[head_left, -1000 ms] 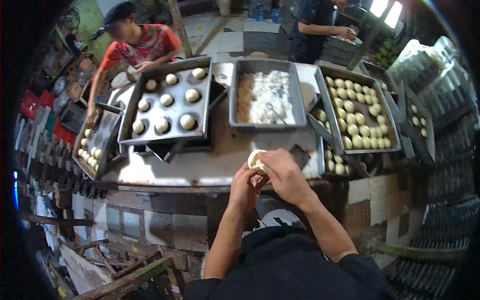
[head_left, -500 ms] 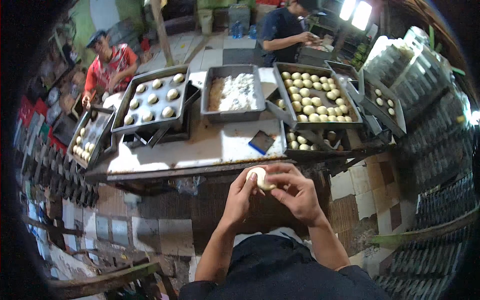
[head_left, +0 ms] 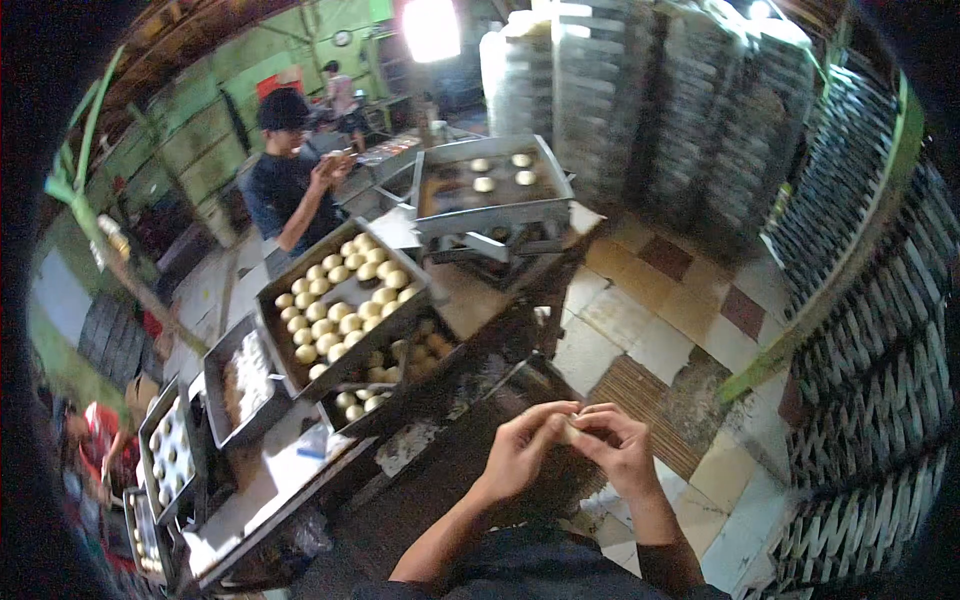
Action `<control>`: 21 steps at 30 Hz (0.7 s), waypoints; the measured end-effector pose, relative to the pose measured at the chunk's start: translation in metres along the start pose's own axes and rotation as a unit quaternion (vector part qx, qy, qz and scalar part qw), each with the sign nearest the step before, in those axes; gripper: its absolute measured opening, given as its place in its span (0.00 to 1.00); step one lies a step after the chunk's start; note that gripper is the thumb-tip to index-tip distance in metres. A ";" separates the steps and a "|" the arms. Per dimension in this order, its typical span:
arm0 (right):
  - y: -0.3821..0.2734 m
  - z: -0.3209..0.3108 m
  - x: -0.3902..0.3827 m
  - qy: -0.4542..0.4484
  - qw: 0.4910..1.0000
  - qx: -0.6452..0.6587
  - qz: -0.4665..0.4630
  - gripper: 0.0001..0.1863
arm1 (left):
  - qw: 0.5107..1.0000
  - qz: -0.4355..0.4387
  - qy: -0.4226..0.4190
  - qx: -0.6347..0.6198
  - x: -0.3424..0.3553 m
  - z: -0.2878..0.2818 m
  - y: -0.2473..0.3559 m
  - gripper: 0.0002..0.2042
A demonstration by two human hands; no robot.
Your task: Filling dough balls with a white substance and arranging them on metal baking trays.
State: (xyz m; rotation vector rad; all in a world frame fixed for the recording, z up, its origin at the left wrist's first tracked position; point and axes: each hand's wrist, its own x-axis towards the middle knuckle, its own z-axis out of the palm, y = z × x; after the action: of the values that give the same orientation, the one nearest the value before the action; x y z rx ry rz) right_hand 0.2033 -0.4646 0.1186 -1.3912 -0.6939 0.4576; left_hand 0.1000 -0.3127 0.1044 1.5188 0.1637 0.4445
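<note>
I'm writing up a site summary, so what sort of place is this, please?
Probably a bakery workshop: pale dough balls sit in a metal tray beside a grey bin of white powdery material.

My left hand (head_left: 525, 448) and right hand (head_left: 622, 452) meet at the fingertips on a pale piece of dough (head_left: 572, 430), mostly hidden. Ahead to my left, the desk (head_left: 265, 490) carries a tray (head_left: 345, 291) of dough balls (head_left: 325, 328) beside a bin (head_left: 257, 424); beyond stands a co-worker (head_left: 290, 205) in a dark cap.

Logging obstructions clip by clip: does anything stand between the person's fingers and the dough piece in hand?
Nothing visible does. The left hand and right hand meet at the pale dough; their fingers touch it directly and hide most of it.
</note>
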 end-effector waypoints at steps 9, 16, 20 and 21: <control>0.058 -0.052 0.076 0.119 0.989 0.048 0.078 0.07 | 0.966 0.132 -0.051 0.217 0.109 0.036 -0.023 0.15; 0.052 0.000 0.188 0.027 0.994 -0.109 0.009 0.06 | 0.995 -0.072 -0.038 0.051 0.190 -0.061 -0.092 0.16; 0.060 0.022 0.267 0.072 0.989 -0.118 0.053 0.05 | 0.990 -0.080 -0.113 0.003 0.255 -0.101 -0.067 0.18; 0.064 0.021 0.288 0.067 0.983 -0.169 -0.012 0.04 | 0.992 -0.065 -0.109 0.007 0.274 -0.115 -0.061 0.18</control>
State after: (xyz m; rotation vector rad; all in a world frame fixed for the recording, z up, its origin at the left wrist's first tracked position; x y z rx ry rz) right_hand 0.4037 -0.2475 0.1060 -1.7145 -0.6990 0.2302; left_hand 0.3173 -0.1012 0.0837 1.5485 0.0941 0.1729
